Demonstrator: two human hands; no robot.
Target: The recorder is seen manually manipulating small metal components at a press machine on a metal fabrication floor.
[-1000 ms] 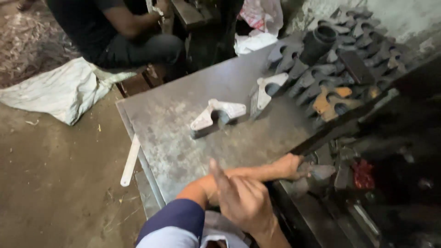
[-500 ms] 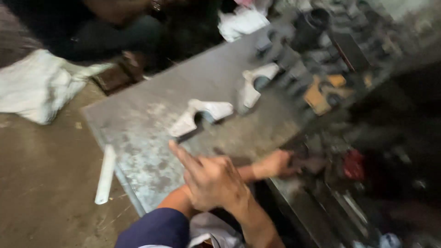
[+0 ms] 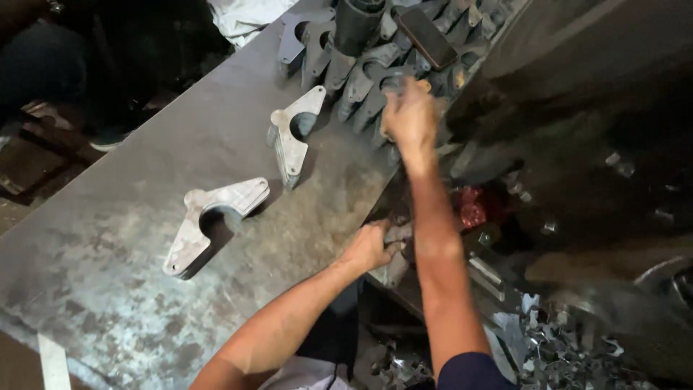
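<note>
Swarf [image 3: 556,347]: nearest me, low right, I see a heap of bright curled metal offcuts, jagged and shiny, lying below the bench edge.
Left hand [image 3: 372,245]: I have it curled over the near edge of the bench, fingers wrapped on a small dull grey metal piece [image 3: 397,235] there; the grip looks closed, though what the piece is I cannot tell.
Bench [image 3: 115,267]: a flat steel plate, scuffed, blotched with pale wear marks, running away from me on a slant.
Flat bracket [image 3: 209,220]: a pale cast-metal plate with a half-round notch and rounded lugs, lying flat on the bench, apart from both hands.
Stack [image 3: 292,133]: a few of the same notched plates, propped on edge just beyond it.
Right hand [image 3: 410,115]: stretched out to the pile at the far end, blurred; fingers bent down onto the plates, but I cannot tell whether they have closed on one.
Pile [image 3: 361,68]: many grey notched plates leaning in rows, matte and rough-edged.
Cylinder [image 3: 357,25]: dark tube standing among them.
Room: dim workshop, dark machine body at right, white cloth [image 3: 249,18] at the far end.
</note>
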